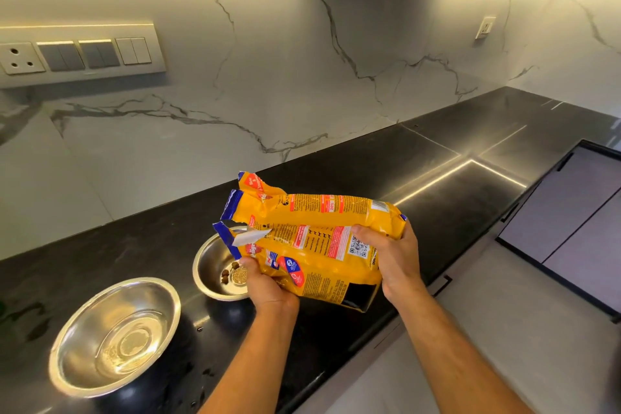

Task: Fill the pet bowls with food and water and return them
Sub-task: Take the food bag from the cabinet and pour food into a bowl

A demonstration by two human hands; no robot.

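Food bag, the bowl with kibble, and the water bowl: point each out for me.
food bag [319, 222]: head view, on the yellow upper face of the bag.
kibble bowl [208, 257]: head view, on the bare inner wall left of the kibble.
water bowl [84, 323]: head view, on the inner left wall.

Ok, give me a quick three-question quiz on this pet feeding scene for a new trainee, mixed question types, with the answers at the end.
1. True or false: the food bag is standing upright on the countertop.
2. Which bowl has kibble in it? A) the small bowl under the bag's torn end, B) the big bowl nearer the camera.
3. Fill in: the left hand and the right hand are both gripping the ____.

Key
1. False: it is held tilted in the air, torn end over the small bowl.
2. A: a few pieces lie in it; the big bowl appears to hold clear water.
3. Food bag.
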